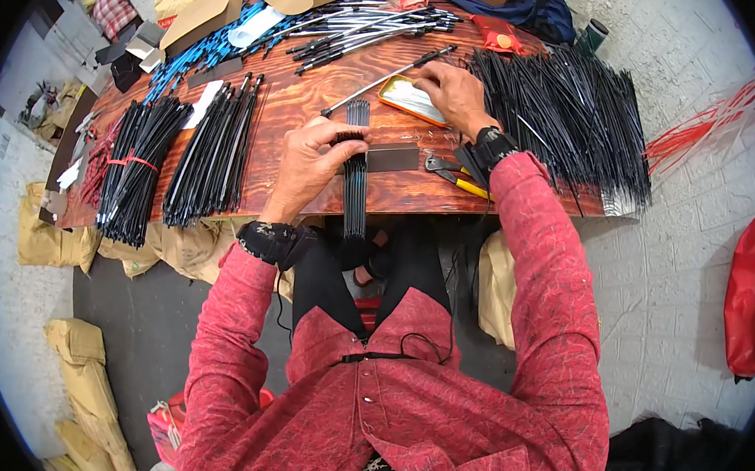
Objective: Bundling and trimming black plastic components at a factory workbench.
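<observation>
Black rods (354, 201) held, tray (414, 113) reached
Left hand (309, 156) pinches them; right hand (460, 97), grip unclear — likely needs fine fingertip control.

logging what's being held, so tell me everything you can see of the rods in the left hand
The rods are thin, straight and dark, lined up side by side in a narrow, flat bunch, with paler grey far ends. They look smooth; whether metal or plastic, I can't tell. The left hand grips them partway along, thumb across the top, and hides part of them. Their near ends reach past the near edge of the table.
</observation>
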Available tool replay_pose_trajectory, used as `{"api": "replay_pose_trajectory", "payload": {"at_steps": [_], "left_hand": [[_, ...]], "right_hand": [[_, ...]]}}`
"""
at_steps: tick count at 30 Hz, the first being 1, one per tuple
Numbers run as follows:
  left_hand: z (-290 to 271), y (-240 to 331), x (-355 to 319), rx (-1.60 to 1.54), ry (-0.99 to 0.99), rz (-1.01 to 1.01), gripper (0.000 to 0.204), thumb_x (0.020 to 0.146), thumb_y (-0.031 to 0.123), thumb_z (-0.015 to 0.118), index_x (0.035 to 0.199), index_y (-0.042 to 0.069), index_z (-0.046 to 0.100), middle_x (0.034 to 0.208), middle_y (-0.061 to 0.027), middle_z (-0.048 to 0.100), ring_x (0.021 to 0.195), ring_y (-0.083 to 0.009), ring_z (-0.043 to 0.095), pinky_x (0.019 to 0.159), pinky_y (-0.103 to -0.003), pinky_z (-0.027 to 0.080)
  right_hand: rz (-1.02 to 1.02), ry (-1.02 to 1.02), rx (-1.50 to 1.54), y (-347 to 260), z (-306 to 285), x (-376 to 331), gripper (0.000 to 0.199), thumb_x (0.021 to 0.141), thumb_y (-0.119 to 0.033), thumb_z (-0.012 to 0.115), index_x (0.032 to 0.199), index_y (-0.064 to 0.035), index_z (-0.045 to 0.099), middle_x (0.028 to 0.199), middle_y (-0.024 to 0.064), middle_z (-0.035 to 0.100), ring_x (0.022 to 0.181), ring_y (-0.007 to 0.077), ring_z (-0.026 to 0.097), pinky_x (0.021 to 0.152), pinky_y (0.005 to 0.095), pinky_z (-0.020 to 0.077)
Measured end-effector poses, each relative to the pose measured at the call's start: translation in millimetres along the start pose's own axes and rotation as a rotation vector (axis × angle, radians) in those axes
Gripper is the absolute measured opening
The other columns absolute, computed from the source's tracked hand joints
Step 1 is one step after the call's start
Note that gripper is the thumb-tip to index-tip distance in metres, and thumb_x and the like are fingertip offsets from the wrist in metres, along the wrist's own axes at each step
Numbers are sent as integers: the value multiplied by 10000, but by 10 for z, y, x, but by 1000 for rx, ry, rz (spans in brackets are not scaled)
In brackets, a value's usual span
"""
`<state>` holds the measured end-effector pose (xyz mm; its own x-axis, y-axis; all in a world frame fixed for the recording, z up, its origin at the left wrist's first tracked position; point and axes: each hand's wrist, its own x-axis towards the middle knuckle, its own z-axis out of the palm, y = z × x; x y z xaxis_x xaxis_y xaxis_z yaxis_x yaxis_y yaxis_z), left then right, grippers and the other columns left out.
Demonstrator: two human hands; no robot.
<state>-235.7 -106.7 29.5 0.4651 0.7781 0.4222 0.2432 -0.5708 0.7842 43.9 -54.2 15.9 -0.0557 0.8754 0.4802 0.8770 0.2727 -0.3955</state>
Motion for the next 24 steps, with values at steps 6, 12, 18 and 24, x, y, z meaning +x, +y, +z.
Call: {"api": "replay_pose_trajectory", "payload": {"at_steps": [6,12,18,24], "left_hand": [[31,-74,4,-138,100,-48,188,814,93,747,999,65,758,854,-53,679,724,-99,604,630,-242,477],[8,-14,-5,-170,28,-66,164,871,65,698,1022,4,723,943,-56,712,853,-108,660,756,-240,516],[5,28,3,-34,37,16,164,844,82,727,996,21,733,877,-43,684,796,-103,625,703,-247,489],[2,41,12,-63,44,15,161,835,84,734,984,24,738,852,-38,666,764,-102,606,678,-242,472]], "right_hand": [[-207,-43,584,-735,-378,-382,151,887,-199,655,979,-101,724,903,81,674,823,234,654,723,320,508],[-132,-119,608,-931,-369,-555,122,865,-136,679,962,-81,728,808,36,577,764,157,563,662,286,443],[-187,-47,584,-942,-307,-561,100,850,-158,691,917,-96,732,695,44,494,654,177,500,594,326,394],[-199,-73,540,-965,-347,-555,105,856,-94,691,950,-75,733,766,24,563,686,140,509,614,283,403]]}}
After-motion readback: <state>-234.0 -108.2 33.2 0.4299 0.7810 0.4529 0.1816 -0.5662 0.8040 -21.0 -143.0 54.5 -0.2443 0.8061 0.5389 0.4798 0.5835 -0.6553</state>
